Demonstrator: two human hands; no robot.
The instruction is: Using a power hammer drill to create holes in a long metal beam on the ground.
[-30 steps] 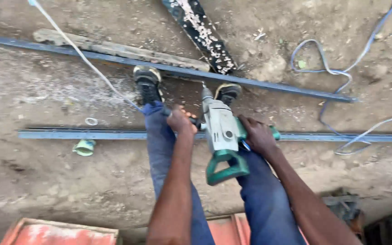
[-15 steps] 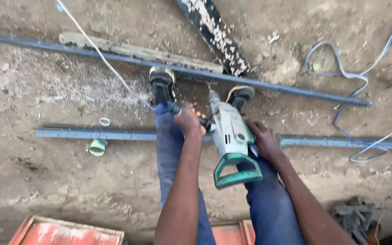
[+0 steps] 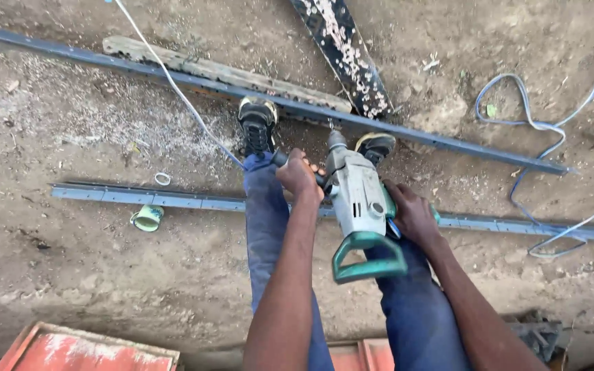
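A grey and green power drill (image 3: pixel 357 199) points down and away from me between my two feet. My left hand (image 3: pixel 299 173) is closed around its black side handle. My right hand (image 3: pixel 412 215) grips the drill's right side near the green rear handle. The bit end sits over the far blue metal bar (image 3: pixel 448 143), under my shoes (image 3: pixel 256 125). A nearer blue metal bar (image 3: pixel 173 200) runs across beneath my legs.
A weathered wooden plank (image 3: pixel 221 71) lies along the far bar, and a dark speckled board (image 3: pixel 342 51) slants above it. Blue cables (image 3: pixel 537 130) loop at the right. A small green cup (image 3: pixel 148 218) and a ring (image 3: pixel 163 178) lie at the left. Red metal panels (image 3: pixel 84 347) edge the bottom.
The view has shifted a little, so the bars and drill appear lower and further right. Both hands keep the same hold on the drill.
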